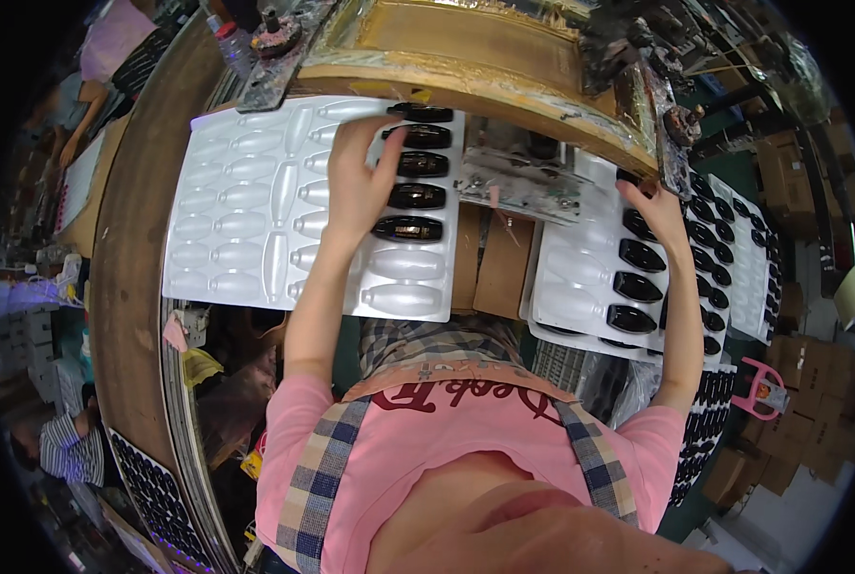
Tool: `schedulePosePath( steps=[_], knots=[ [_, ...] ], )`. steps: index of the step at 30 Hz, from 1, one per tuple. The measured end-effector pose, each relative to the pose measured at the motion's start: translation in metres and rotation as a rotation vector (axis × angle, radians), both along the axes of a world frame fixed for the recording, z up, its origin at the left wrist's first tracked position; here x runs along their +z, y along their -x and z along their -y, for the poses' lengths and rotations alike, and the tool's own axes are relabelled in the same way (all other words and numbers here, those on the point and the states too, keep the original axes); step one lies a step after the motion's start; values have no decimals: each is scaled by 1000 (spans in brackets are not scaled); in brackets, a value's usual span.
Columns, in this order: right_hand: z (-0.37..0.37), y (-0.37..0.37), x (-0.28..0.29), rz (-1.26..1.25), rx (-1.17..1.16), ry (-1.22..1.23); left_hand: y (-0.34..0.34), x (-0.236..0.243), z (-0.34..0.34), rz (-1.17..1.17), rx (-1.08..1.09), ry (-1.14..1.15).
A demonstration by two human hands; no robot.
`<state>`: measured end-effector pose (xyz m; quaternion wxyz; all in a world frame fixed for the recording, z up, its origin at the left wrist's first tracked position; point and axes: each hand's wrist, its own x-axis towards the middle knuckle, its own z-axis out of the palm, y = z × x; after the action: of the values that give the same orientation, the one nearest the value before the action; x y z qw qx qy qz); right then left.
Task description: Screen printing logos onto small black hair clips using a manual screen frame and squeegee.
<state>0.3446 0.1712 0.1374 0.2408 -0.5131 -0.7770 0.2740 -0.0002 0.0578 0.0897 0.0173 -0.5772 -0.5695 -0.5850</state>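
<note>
My left hand [359, 182] reaches over a white moulded tray [241, 206]. Its thumb and fingers close around the left end of a glossy black oval piece [424, 137] in the tray's right column. Below it in that column lie more such pieces with small gold print, among them a black oval piece [407, 229]. At the right, my right hand [659, 212] is over a second white tray [571, 273], which holds a column of black ovals such as a black oval piece [638, 287]. Its thumb shows near a dark piece at the tray's far end; its other fingers are mostly hidden.
A wooden-edged printing screen frame [475, 91] spans the far side, above a stained metal plate [518, 177] between the trays. Cardboard [499, 263] lies under the plate. More trays of black pieces [719, 234] stand at the right, near a pink stool [760, 387] and cartons [810, 392].
</note>
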Motion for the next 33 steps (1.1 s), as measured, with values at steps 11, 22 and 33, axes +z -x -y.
schedulePosePath(
  steps=[11,22,33],
  knots=[
    [22,17,24,-56,44,-111,-23,30,-143,-81,-324,123],
    [10,97,1,40,295,-149,43,12,-23,628,-266,133],
    [64,21,29,-119,98,-150,-2,-87,108,974,-243,373]
  ],
)
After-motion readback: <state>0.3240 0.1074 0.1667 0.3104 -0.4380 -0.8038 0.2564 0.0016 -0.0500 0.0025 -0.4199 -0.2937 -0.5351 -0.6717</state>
